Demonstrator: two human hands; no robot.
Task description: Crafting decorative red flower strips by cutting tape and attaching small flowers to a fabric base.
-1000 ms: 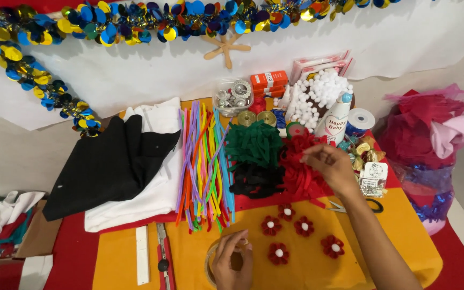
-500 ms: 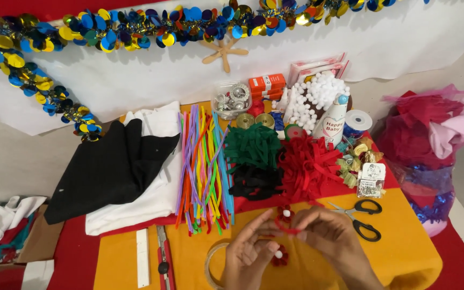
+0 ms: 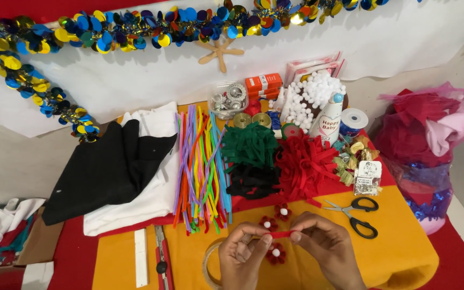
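Note:
My left hand (image 3: 241, 258) and my right hand (image 3: 323, 244) pinch the two ends of a short red felt strip (image 3: 280, 234), stretched level between them above the yellow cloth (image 3: 398, 241). Small red felt flowers with white pompom centres (image 3: 283, 211) lie just beyond and under my hands. A tape roll (image 3: 210, 263) sits partly hidden under my left hand. Farther back lie piles of red felt strips (image 3: 304, 166), green felt strips (image 3: 251, 145) and black felt strips (image 3: 253, 182).
Black-handled scissors (image 3: 356, 215) lie right of my hands. A bundle of coloured pipe cleaners (image 3: 202, 164), black and white fabric (image 3: 119, 166), a ruler (image 3: 141, 256) and a utility knife (image 3: 162, 258) lie left. White pompoms (image 3: 312, 96), a bottle (image 3: 328, 121), ribbon spools and boxes stand behind. A pink bag (image 3: 430, 139) stands right.
My right hand came back from the red felt pile with a strip. My left hand left the tape roll and took the strip's other end. Both hands now hold it taut.

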